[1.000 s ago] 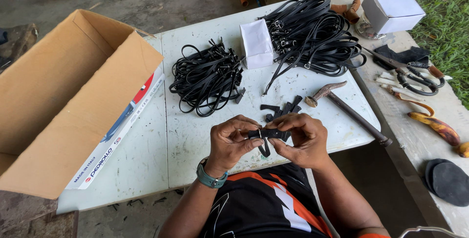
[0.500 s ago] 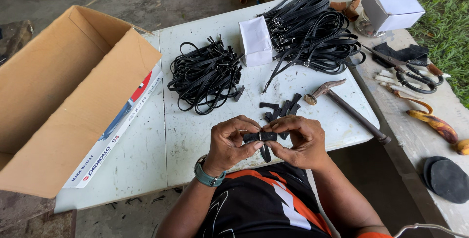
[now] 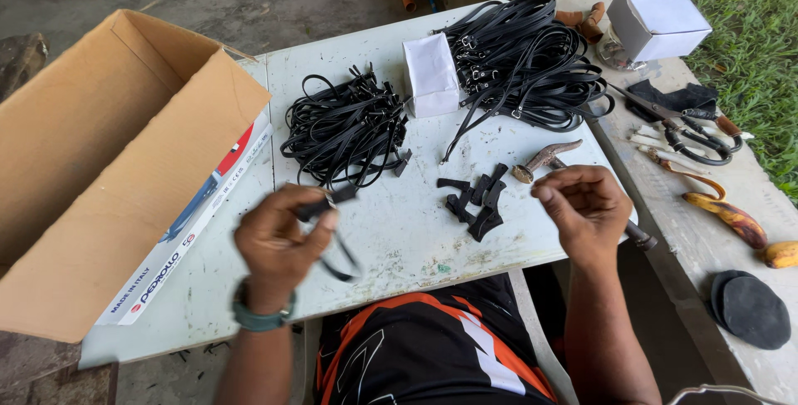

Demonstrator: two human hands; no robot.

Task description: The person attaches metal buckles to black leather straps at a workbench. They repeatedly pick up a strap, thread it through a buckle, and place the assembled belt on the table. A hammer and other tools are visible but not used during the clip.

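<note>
My left hand (image 3: 281,243) is blurred over the front left of the white table (image 3: 416,239) and grips a black strap (image 3: 337,230) whose loop hangs below the fingers. Just beyond it lies a pile of looped black straps (image 3: 345,127). My right hand (image 3: 582,210) hovers at the table's front right with fingers loosely curled and nothing in them, close to a hammer (image 3: 544,158). Between the hands lie several small black strap pieces (image 3: 475,199). A bigger heap of long black straps (image 3: 519,64) covers the far right of the table.
A large open cardboard box (image 3: 100,164) rests on the table's left side. A small white box (image 3: 431,74) stands between the strap piles. On the concrete ledge at right lie another white box (image 3: 655,19), scissors (image 3: 686,127), bananas (image 3: 731,218) and a dark round pad (image 3: 751,309).
The hands were together at the table's front edge working one strap. They have parted: the left hand swung left with the strap, the right hand drew off to the right without it.
</note>
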